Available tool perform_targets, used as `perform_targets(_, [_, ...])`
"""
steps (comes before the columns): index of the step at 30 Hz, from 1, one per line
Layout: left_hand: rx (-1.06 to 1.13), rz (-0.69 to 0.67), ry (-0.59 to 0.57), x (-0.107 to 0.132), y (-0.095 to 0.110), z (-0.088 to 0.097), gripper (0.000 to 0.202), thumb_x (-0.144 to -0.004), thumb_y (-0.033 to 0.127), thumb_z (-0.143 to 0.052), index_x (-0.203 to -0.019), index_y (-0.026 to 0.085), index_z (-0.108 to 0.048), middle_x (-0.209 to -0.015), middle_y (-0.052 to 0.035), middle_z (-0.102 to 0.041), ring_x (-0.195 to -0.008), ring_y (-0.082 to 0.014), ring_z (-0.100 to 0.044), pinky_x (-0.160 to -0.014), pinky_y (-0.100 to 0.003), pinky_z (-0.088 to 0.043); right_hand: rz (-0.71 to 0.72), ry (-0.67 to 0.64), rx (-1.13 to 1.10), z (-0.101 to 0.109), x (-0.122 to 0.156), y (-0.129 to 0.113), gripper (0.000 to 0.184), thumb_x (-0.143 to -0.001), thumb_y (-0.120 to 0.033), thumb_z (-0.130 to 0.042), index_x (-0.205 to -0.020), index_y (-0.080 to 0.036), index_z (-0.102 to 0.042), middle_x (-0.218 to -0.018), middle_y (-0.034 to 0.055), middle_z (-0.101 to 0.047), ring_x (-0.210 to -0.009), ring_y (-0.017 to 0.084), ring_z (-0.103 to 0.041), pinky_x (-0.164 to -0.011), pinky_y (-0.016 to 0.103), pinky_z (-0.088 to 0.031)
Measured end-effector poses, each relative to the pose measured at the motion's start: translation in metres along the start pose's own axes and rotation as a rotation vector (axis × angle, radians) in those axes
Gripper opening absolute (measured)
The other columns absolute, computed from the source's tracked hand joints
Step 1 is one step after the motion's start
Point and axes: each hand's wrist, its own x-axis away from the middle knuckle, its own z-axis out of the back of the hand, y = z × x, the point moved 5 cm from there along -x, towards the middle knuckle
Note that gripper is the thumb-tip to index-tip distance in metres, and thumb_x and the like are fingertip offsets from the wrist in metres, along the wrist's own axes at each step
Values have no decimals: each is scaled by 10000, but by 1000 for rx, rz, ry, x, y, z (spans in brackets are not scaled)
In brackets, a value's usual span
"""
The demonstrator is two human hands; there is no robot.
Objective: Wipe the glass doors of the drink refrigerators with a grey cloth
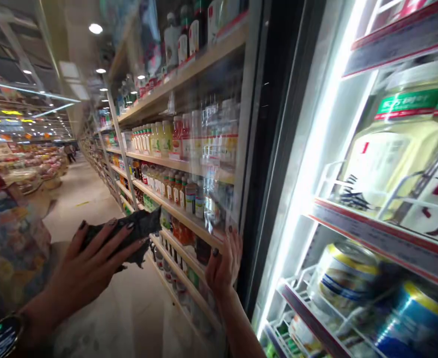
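Note:
My left hand (92,258) holds a dark crumpled cloth (137,231), fingers laid over it, in front of the glass door (211,164) of a drinks cooler. My right hand (224,263) grips the edge of that open glass door, fingers curled round it. A smartwatch (0,338) sits on my left wrist. Behind the glass stand rows of bottled drinks (174,139) on wooden shelves.
To the right, the open lit cooler (316,209) shows wire racks with large bottles (390,149) and tubs (346,273). A long supermarket aisle (80,194) runs away on the left, with produce displays (36,169) and a distant person (68,151).

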Motion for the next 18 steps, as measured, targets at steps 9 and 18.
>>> perform_targets(9, [-1, -38, 151, 37, -33, -94, 935, -864, 131, -728, -1640, 421, -293, -1646, 17, -461, -1637, -290, -156, -1354, -583, -114, 73, -25, 190, -13, 0, -4, 743, -922, -139, -560, -1625, -115, -322, -1631, 222, -460, -1567, 377, -369, -1215, 725, -366])
perform_targets(18, [289, -126, 388, 9, -59, -180, 701, -860, 288, -698, -1524, 425, -520, -1688, 84, -376, -1638, -259, -194, -1378, -492, -77, 148, 19, 507, -33, 3, 5, 667, -958, -288, -594, -1591, -168, -421, -1596, 197, -514, -1507, 444, -447, -1167, 784, -377])
